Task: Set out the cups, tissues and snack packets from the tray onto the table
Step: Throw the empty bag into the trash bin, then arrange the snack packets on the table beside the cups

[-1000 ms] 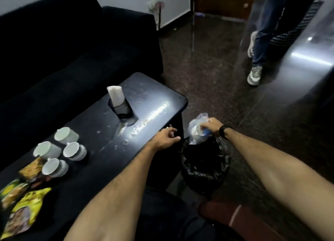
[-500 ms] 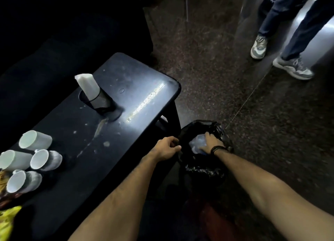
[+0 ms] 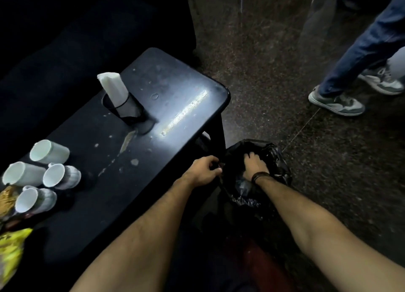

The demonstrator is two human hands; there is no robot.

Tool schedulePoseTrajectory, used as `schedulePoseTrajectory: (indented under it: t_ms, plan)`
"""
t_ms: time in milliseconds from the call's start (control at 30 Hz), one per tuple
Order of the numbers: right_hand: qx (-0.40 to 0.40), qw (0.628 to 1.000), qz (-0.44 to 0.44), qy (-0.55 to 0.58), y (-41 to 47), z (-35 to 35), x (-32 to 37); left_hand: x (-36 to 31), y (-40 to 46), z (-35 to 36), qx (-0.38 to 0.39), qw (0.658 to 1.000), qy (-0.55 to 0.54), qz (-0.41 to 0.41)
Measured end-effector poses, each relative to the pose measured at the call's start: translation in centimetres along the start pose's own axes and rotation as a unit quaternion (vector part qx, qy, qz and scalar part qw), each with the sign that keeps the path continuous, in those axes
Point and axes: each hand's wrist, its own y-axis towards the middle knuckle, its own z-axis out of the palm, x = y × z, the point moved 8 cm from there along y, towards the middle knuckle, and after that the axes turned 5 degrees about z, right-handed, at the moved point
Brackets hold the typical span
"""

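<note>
Long black counter (image 3: 175, 90) carries four white ceramic cups (image 3: 47, 173) lying on their sides at its left end, yellow snack packets (image 3: 11, 248) beside them, white tissues (image 3: 112, 87) upright in a black holder. Your left hand (image 3: 202, 171) pinches the black plastic bin bag (image 3: 278, 160) rim beside the counter; your right hand (image 3: 254, 165) reaches inside, grip hidden, cannot tell.

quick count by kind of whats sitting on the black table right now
White cups: 4, all lying on their sides
Tissue holder with tissues: 1
Snack packets: at least 2 in view, cut off by the frame's left edge
Total: 7 in view
</note>
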Motion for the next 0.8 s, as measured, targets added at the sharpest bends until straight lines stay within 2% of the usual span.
schedulePoseTrajectory:
  t_ms: [100,200,300,467,600,800]
  plan:
    - [-0.141,0.987,-0.037,0.071,-0.3,-6.3,2.4,-0.9,-0.9,-2.3,-0.039,0.999,0.008,0.017]
    - [-0.284,0.948,-0.095,0.111,-1.9,-12.5,5.3,-1.3,-2.6,-5.0,-0.091,0.995,0.010,0.035]
    - [-0.353,0.919,-0.138,0.114,-3.6,-16.8,7.9,-1.0,-4.8,-8.1,-0.155,0.987,0.001,0.046]
    - [-0.364,0.896,-0.227,0.112,-6.4,-20.1,15.0,2.0,-10.2,-12.8,-0.221,0.975,0.004,0.021]
    - [-0.312,0.902,-0.284,0.093,-8.9,-20.2,23.7,6.8,-17.0,-16.4,-0.272,0.962,0.012,-0.028]
    - [-0.270,0.859,-0.433,0.041,-17.2,-18.0,39.8,18.2,-28.8,-19.1,-0.348,0.929,-0.011,-0.126]
